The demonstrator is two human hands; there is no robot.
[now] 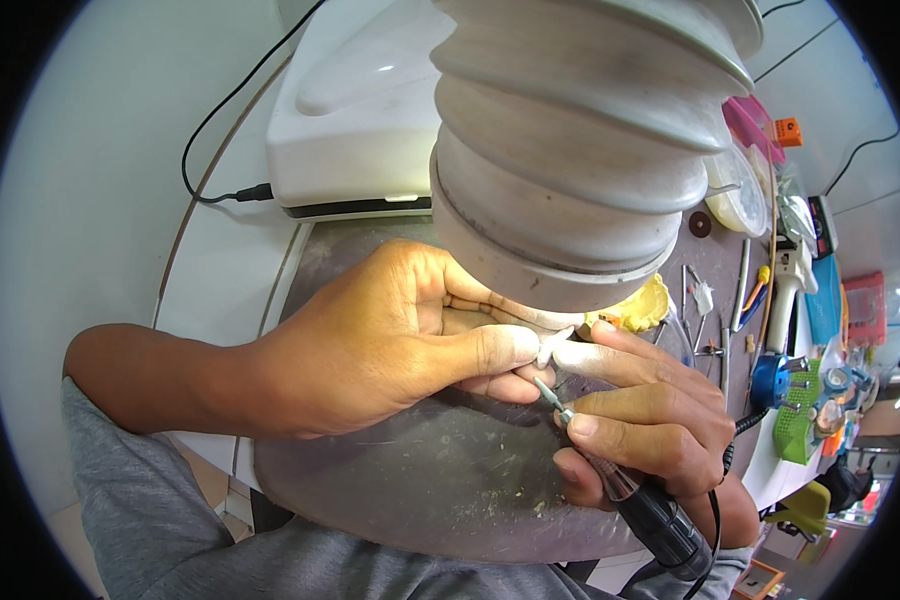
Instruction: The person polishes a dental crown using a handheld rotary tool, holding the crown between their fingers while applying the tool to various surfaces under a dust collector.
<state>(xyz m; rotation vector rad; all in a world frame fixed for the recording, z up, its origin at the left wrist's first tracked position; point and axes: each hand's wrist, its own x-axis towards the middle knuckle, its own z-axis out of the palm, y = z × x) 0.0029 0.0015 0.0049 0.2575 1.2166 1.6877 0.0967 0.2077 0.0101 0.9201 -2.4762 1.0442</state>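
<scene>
Left hand [400, 335]: I hold thumb and fingertips closed, pinching the small white piece.
Small white piece [547, 350]: projects beyond the left thumb tip, near the centre of my view.
Right hand [660, 420]: I grip the handpiece [665, 522] in pen fashion, fingers closed about its neck; one dusty finger reaches to the piece, contact uncertain to me.
Green bit [547, 391]: tilted up and leftward from the handpiece, tip just below the piece, apart from it.
Ribbed hose [570, 130]: white, above both hands.
Yellow lump [647, 305]: beyond the right fingers, partly hidden.
Grey board [400, 500]: beneath both hands, pale specks scattered.
White machine [360, 140]: at far left.
</scene>
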